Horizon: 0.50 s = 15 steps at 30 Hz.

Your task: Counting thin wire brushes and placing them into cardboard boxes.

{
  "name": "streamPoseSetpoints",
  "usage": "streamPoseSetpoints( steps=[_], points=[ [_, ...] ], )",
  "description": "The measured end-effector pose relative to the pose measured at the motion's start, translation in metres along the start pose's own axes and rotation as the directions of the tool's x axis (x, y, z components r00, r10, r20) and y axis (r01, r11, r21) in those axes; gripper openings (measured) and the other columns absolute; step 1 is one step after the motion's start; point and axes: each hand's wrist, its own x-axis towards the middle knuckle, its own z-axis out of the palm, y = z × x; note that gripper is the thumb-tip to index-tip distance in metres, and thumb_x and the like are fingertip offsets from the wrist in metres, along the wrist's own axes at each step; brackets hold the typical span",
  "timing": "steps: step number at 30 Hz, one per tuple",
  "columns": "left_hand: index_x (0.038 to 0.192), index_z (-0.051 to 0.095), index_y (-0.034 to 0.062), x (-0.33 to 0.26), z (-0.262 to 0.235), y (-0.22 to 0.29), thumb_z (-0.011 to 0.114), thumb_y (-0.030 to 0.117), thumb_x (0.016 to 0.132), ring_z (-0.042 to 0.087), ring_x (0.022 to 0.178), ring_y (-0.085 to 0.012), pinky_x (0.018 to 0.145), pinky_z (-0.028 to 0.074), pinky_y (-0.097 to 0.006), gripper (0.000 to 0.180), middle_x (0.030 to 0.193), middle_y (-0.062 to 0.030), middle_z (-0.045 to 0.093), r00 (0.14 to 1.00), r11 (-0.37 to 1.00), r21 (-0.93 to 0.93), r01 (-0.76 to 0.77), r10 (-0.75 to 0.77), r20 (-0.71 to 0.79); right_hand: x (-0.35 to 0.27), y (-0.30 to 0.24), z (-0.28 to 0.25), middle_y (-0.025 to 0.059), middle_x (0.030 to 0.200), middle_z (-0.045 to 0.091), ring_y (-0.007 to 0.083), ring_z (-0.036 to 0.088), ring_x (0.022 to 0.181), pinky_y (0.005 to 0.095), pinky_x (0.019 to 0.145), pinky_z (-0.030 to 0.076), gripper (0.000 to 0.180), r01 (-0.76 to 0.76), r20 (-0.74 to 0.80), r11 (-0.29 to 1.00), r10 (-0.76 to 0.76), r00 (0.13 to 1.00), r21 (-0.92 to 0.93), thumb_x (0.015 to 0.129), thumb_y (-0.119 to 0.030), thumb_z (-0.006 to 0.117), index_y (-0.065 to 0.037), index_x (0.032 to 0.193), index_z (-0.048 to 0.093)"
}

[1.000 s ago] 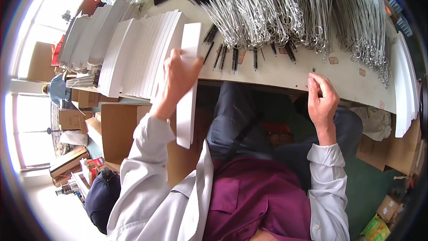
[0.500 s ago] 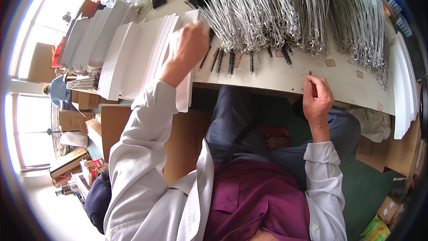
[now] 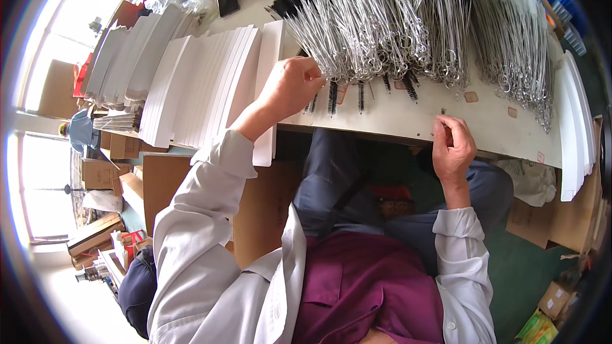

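Brushes [image 3: 395, 32] with wire handles are lying heaped at one o'clock on the table [image 3: 408, 111], rings toward the person, and a second bundle [image 3: 516, 44] is lying at two o'clock. The left hand [image 3: 293, 83], at twelve o'clock, is holding its thumb and fingers bent close together beside the heap's nearest rings; whether it is gripping a brush cannot be told, as the fingers are hiding the spot. The right hand [image 3: 454, 146], at three o'clock, is hanging by the table's near edge with its fingers half bent; nothing is showing in it, but how fully it is closing cannot be told.

Tangling is looking like the likeliest trouble: the rings are crowding so densely that a tug on one could be dragging its neighbours along. Bristle tips [image 3: 333, 99] are poking out at one o'clock, so a sideways sweep could be bending them. A long white box [image 3: 268, 48], at eleven o'clock, is jutting past the table's edge beneath the left wrist; a low cuff [image 3: 223, 153] could be tipping it off. White cartons [image 3: 210, 83] are standing in a row at ten o'clock, where a bump could be toppling them.
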Motion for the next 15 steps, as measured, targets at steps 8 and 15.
streamPoseSetpoints(
  steps=[8, 15],
  points=[
    [0.086, 0.067, -0.0033, -0.009, -0.01, 0.014, 0.074, 0.013, 0.091, 0.064, 0.069, -0.0082, 0.063, 0.054, -0.028, 0.018, 0.076, -0.0041, 0.069, 0.983, 0.852, -0.494, 0.173, -0.184, 0.026, -0.001, 0.003, 0.0, 0.0072, 0.088, 0.07, 0.0132, 0.061, 0.062, 0.0256, 0.055, 0.048, 0.007, -0.009, 0.003, 1.0, 0.009, 1.0, 0.026, 0.092, -0.002, 0.071, -0.001, 0.099, 0.072],
    [0.091, 0.07, -0.0011, -0.012, -0.003, 0.015, 0.071, 0.012, 0.093, 0.062, 0.076, -0.0067, 0.071, 0.052, -0.025, 0.013, 0.081, -0.0011, 0.068, 0.988, 0.894, -0.422, 0.147, -0.154, 0.02, 0.008, -0.023, -0.002, 0.01, 0.091, 0.071, 0.0174, 0.068, 0.073, 0.0281, 0.065, 0.054, 0.007, 0.018, 0.073, 0.998, -0.023, 0.997, 0.067, 0.093, -0.002, 0.071, 0.0, 0.099, 0.072]
  ],
)
